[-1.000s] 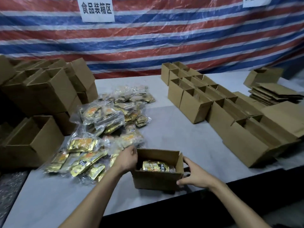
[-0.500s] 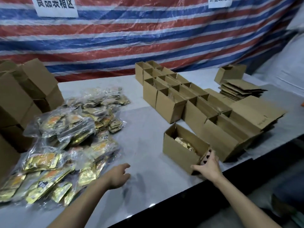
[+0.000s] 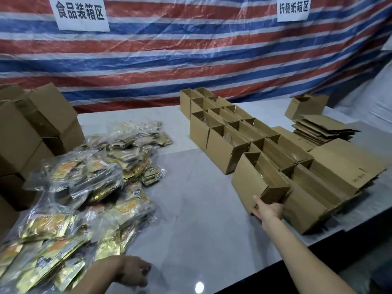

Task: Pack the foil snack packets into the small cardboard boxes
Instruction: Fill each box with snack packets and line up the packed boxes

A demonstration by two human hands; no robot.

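The grey desk carries a loose heap of foil snack packets on the left and a block of open boxes on the right. At the near end of that block sits one cardboard box, touching its neighbour. Its mouth faces up and its long axis runs away from the person, leaning slightly left. Whether it holds packets cannot be told from this angle.

Such a box is probably light and stiff along its folds, but its thin walls would buckle if squeezed mid-span, so the short end near a corner is the sound place to take it. The packets look slick, soft and crinkly, and are best pinched by an edge seam.

The right hand grips the box's near end, fingers wrapped at the lower corner. The left hand hovers beside the heap, fingers loosely curled, holding nothing.
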